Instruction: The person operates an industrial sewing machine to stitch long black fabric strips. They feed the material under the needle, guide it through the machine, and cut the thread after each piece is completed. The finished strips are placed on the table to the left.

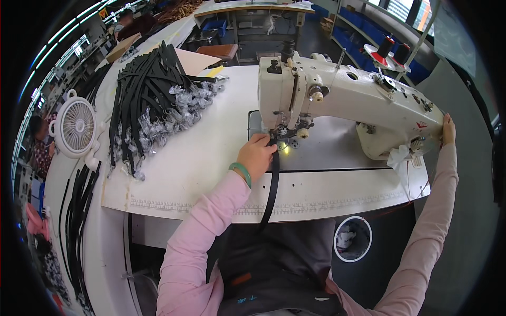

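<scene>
My left hand (256,155), with a green bangle, pinches a black strap (274,184) just under the presser foot of the white sewing machine (337,89). The strap hangs down over the table's front edge, and a small light shines beside it on the metal bed (316,155). My right hand (448,129) grips the right end of the machine head, where the handwheel sits mostly hidden. A heap of black straps (142,95) with crumpled clear plastic (184,102) at their ends lies left of my left hand on the white tabletop (174,184).
A white fan (77,129) and more straps (84,216) stand at the left. A round bin (363,247) sits below the front edge. Thread spools (400,53) stand behind the machine. Another table (253,8) is at the back, and people (126,23) sit along the left.
</scene>
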Action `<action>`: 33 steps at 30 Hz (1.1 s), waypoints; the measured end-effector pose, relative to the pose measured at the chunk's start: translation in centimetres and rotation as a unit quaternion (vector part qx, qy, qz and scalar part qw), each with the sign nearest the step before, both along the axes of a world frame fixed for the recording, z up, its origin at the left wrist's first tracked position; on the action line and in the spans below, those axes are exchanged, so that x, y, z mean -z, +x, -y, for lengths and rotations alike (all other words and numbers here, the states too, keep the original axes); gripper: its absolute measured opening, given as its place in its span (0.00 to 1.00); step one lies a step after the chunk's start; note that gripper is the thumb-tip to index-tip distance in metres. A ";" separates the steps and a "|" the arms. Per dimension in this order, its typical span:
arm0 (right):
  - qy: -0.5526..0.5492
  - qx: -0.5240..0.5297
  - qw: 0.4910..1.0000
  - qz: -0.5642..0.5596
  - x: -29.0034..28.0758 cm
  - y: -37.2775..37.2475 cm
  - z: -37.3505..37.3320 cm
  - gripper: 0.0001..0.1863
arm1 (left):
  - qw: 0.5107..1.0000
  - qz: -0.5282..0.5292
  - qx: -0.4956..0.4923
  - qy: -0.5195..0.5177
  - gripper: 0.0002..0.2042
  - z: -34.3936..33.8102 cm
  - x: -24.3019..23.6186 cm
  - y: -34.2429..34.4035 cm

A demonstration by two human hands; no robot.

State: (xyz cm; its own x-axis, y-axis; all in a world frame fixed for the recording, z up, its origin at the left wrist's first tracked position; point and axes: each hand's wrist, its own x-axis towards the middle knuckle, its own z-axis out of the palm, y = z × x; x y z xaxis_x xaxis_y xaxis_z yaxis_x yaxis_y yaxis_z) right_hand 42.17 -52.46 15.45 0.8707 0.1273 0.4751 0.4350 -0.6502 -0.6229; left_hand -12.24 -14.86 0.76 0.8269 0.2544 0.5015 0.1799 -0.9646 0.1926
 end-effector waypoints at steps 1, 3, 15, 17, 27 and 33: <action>-0.035 0.012 0.999 -0.009 0.3 0.3 -0.3 0.25 | 1.000 -0.001 -0.003 0.002 0.11 -0.1 0.0 -0.1; -0.028 -0.036 0.999 -0.021 2.1 1.1 -1.7 0.26 | 1.000 -0.010 -0.014 0.010 0.11 -0.3 0.1 -0.6; 0.056 0.021 0.996 -0.071 2.5 2.4 0.3 0.29 | 1.000 -0.021 -0.015 0.018 0.11 -0.3 -0.3 -0.4; 0.035 0.017 0.997 -0.067 1.6 1.9 0.5 0.28 | 1.000 -0.017 -0.009 0.017 0.12 -0.4 0.0 -0.2; 0.252 -0.016 0.967 0.010 7.3 -3.5 1.6 0.23 | 0.999 0.026 -0.007 0.020 0.13 -0.2 0.2 0.1; 0.374 -0.101 0.915 -0.115 6.7 -7.0 0.5 0.25 | 0.994 -0.030 0.017 0.101 0.10 0.4 -1.1 -0.1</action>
State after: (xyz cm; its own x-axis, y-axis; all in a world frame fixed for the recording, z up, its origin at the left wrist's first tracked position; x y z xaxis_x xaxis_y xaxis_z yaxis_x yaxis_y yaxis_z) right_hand 35.20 -52.92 8.72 0.9532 0.0106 0.3022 0.3006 0.0744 -0.9508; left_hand -12.30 -15.25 1.89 0.8630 0.1259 0.4893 0.1525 -0.9882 -0.0148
